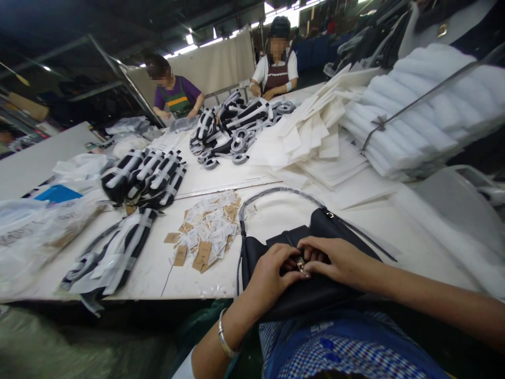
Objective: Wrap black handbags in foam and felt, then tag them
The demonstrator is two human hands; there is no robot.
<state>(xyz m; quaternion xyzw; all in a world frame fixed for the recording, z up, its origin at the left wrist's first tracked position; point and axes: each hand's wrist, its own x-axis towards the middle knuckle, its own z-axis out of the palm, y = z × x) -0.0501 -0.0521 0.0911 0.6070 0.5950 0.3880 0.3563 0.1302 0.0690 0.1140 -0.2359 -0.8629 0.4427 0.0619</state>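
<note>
A black handbag lies at the table's front edge against my body, its wrapped handle arching away over the tabletop. On the bag's front is a small gold-coloured metal clasp. My left hand has its fingers curled round the left side of this clasp, thumb and fingers pinching at it. From the right, my right hand closes its thumb and bent fingers on the clasp's other side. The two hands almost meet. A thin black strap runs off to the right of the bag.
Tags lie heaped on the white table. Wrapped black bags and another wrapped bag are left; more bags lie further back. White sheets and a tied foam bundle stand right. Two people work across the table.
</note>
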